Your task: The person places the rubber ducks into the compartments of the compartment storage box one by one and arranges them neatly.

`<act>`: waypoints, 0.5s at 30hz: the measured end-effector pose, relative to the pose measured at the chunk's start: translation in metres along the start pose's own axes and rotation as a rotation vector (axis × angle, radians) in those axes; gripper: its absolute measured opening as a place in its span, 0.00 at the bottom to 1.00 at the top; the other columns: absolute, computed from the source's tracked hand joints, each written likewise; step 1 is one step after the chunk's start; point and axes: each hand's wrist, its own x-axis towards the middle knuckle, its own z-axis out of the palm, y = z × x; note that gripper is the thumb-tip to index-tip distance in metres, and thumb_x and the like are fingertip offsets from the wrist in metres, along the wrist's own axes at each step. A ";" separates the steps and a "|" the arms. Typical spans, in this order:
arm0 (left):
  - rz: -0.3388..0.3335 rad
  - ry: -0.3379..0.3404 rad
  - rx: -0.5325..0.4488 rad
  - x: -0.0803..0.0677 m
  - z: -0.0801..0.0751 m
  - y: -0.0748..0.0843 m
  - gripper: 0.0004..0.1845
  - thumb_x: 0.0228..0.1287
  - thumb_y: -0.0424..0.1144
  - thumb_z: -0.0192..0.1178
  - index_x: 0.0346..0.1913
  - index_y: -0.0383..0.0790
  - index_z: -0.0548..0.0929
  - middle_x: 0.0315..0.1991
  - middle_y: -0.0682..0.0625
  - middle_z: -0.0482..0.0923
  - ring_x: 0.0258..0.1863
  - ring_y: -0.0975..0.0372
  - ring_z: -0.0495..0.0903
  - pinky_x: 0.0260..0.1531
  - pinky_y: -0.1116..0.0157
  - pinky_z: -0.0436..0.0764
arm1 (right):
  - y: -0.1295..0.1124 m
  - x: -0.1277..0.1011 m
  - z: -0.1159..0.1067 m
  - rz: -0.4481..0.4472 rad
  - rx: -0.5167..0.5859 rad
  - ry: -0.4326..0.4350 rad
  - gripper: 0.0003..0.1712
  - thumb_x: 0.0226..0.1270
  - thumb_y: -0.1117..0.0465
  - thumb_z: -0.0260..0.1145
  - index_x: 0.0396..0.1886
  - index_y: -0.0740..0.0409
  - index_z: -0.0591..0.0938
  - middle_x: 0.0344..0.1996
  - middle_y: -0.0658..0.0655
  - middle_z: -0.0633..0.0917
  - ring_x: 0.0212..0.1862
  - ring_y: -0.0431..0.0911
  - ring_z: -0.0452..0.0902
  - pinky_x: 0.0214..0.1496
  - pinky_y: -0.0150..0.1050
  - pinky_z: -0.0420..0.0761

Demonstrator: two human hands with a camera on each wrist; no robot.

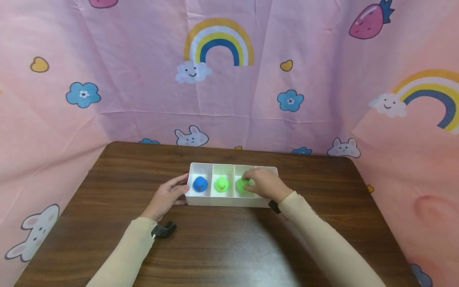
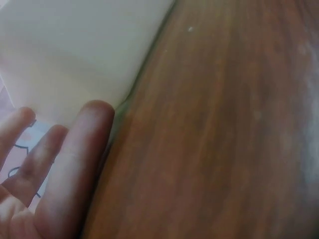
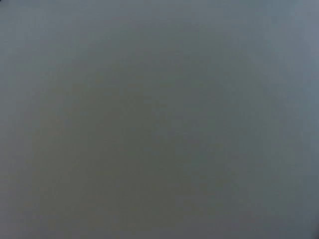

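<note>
A white tray (image 1: 229, 201) split into several compartments stands mid-table. Its leftmost cell holds a blue toy duck (image 1: 200, 184), the cell beside it a light green duck (image 1: 221, 184). In the third cell sits another green duck (image 1: 242, 185), and my right hand (image 1: 263, 184) is curled over it, fingers gripping it. My left hand (image 1: 168, 196) lies flat against the tray's left end with straight fingers. In the left wrist view the fingers (image 2: 75, 164) touch the tray's white wall (image 2: 75, 55). The right wrist view is a blank grey blur.
The dark wooden table (image 1: 222, 247) carries only the tray. Pink printed cloth (image 1: 229, 79) hangs behind and on both sides. The tray's rightmost cell is hidden by my right hand.
</note>
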 end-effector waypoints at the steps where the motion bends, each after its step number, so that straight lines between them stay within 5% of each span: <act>1: -0.002 0.003 0.008 0.000 0.000 0.001 0.29 0.65 0.51 0.59 0.68 0.54 0.67 0.65 0.45 0.68 0.57 0.54 0.76 0.42 0.55 0.84 | 0.000 0.000 0.001 -0.002 -0.002 0.001 0.11 0.56 0.53 0.72 0.40 0.47 0.85 0.37 0.42 0.85 0.40 0.36 0.79 0.45 0.34 0.78; 15: 0.007 0.005 0.031 -0.004 0.001 0.005 0.28 0.64 0.53 0.60 0.66 0.54 0.69 0.63 0.46 0.70 0.57 0.53 0.76 0.42 0.56 0.84 | 0.001 0.003 0.010 0.032 -0.007 -0.012 0.12 0.56 0.52 0.71 0.39 0.48 0.84 0.35 0.44 0.84 0.38 0.39 0.78 0.42 0.37 0.78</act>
